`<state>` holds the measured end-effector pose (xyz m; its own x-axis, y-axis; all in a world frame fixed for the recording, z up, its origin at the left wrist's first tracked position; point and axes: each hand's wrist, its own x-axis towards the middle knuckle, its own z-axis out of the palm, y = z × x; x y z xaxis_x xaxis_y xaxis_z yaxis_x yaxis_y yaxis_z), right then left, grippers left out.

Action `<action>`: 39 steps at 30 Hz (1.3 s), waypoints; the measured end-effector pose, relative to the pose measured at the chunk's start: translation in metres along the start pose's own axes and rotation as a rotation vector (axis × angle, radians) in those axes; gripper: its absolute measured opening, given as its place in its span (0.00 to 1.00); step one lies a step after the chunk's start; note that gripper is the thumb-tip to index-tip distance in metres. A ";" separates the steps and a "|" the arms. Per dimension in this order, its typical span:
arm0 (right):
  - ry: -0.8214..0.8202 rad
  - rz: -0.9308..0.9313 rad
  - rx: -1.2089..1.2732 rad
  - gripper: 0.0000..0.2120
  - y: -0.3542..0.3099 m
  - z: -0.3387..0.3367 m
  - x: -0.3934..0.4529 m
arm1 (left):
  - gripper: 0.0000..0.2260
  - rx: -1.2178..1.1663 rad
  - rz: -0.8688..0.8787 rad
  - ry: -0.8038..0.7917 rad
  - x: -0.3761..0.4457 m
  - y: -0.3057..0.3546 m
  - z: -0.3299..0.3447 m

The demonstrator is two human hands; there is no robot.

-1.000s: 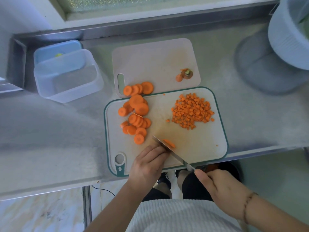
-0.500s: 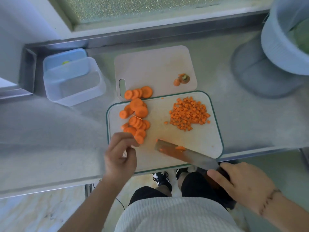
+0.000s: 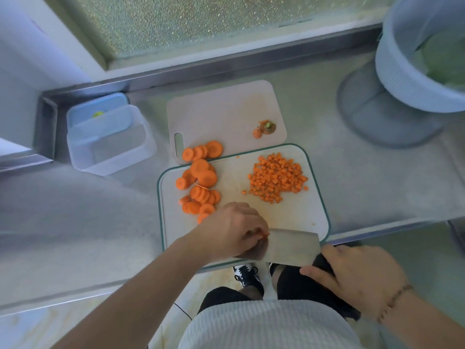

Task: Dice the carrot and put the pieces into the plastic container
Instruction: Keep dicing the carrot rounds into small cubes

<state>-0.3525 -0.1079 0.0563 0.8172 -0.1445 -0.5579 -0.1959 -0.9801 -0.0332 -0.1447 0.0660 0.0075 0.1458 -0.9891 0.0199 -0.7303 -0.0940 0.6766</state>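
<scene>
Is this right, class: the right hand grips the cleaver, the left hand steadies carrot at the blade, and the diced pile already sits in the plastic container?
Not quite. The head view shows the diced pile on the green-rimmed cutting board, not in the plastic container. The rest stands: the right hand grips the cleaver, and the left hand steadies carrot at the blade.

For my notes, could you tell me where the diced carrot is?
The diced carrot lies heaped on the right of the green-rimmed board, across from the slices.

shiny metal cleaver (image 3: pixel 289 244), translucent plastic container (image 3: pixel 110 143), brushed steel counter (image 3: pixel 75 222).
</scene>
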 end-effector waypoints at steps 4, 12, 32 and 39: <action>-0.003 0.021 0.064 0.43 0.000 0.001 -0.004 | 0.05 0.019 -0.035 0.029 0.008 -0.014 0.000; 0.175 0.195 0.146 0.31 0.036 0.038 -0.032 | 0.14 0.174 0.060 -0.090 -0.002 -0.037 -0.001; 0.157 0.320 0.622 0.41 0.022 0.053 -0.007 | 0.13 0.132 -0.417 0.482 -0.024 0.015 0.076; 0.089 0.290 0.722 0.33 0.003 0.038 0.007 | 0.15 0.132 -0.277 0.477 -0.034 0.010 0.074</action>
<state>-0.3676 -0.1070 0.0210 0.7140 -0.4215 -0.5590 -0.6873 -0.5743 -0.4448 -0.2061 0.0908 -0.0406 0.6064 -0.7681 0.2057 -0.6947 -0.3859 0.6070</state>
